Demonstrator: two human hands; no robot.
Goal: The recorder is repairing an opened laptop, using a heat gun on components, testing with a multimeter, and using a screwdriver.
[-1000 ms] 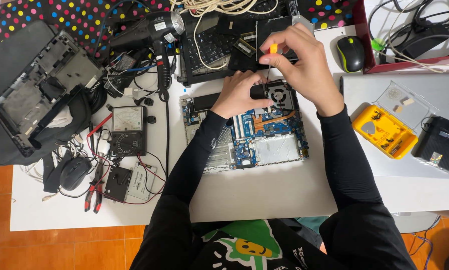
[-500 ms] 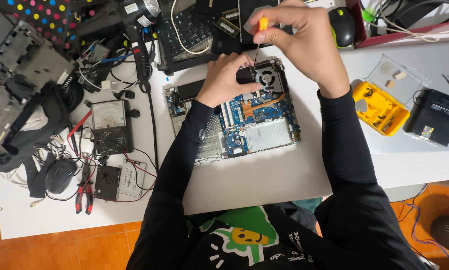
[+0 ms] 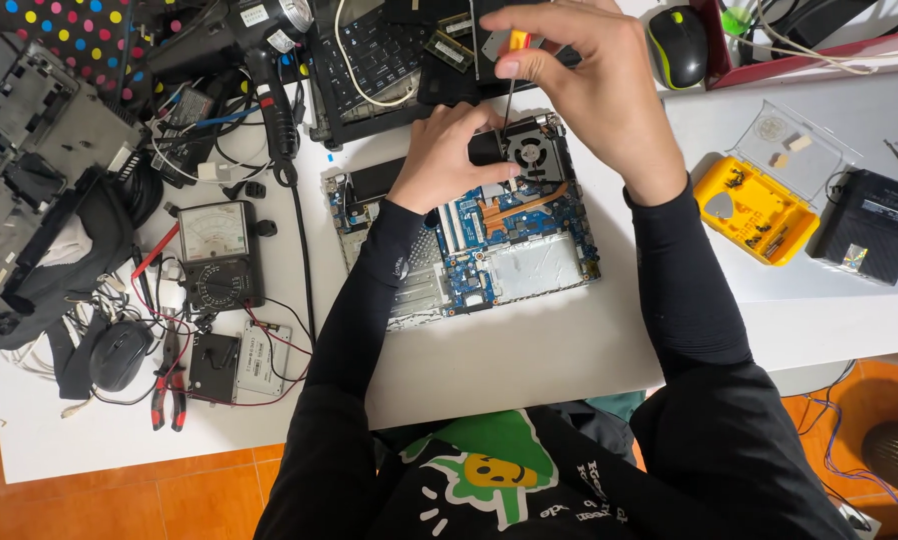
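Note:
A blue laptop motherboard lies on the white table, with a black cooling fan and a copper heat pipe at its far end. My right hand is shut on a thin screwdriver with an orange-and-yellow handle; its shaft points down at the fan's left edge. My left hand rests on the board beside the fan, fingertips pressing the fan's housing next to the screwdriver tip.
A yellow bit case with a clear lid and a black box sit to the right. An analog multimeter, pliers, a mouse, cables and a hot-air gun crowd the left. A keyboard lies behind.
The view has shifted so the table sits further left and lower in frame. Both hands stay at the fan, the screwdriver still held upright over it.

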